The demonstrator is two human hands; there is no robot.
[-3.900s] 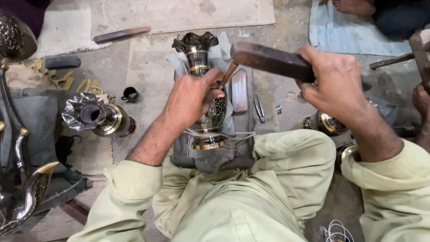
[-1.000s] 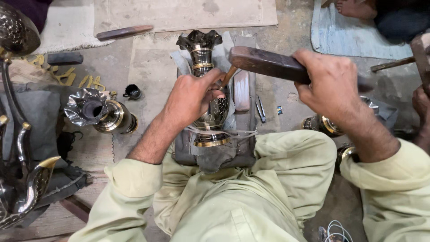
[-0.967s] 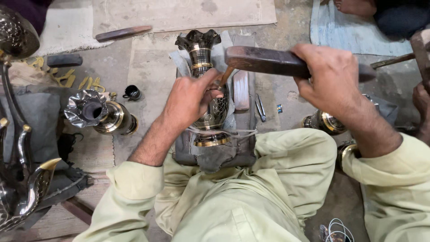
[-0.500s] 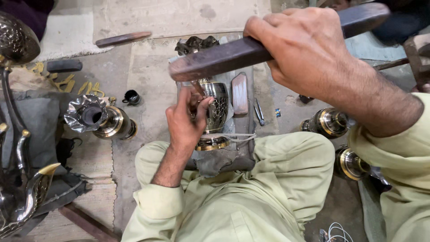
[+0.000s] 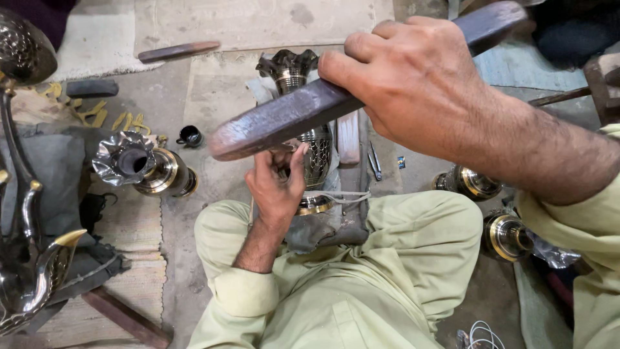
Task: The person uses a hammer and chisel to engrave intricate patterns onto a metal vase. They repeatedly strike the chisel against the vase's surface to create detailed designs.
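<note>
A tall metal vase [image 5: 309, 123] lies on a grey cloth pad [image 5: 323, 223] between the seated person's knees, its fluted, ruffled mouth pointing away and its brass-ringed foot toward the lap; whether anything is inside it cannot be seen. Its body is dark, engraved in fine patterns, with bright gold bands. The left hand [image 5: 279, 184] presses against the vase's middle, fingers curled about a small tool that is mostly hidden. The right hand [image 5: 413, 81] is closed tight round a long wooden mallet [image 5: 303, 113] — dark, worn, flat-faced — held raised above the vase, near the camera. To the left a second vase [image 5: 143, 169] lies on its side on the concrete floor [image 5: 213, 90], its crimped silver mouth open and dark inside. A small black cup [image 5: 190, 136] stands just beyond it. More brass-banded pieces [image 5: 481, 207] lie at the right.
</note>
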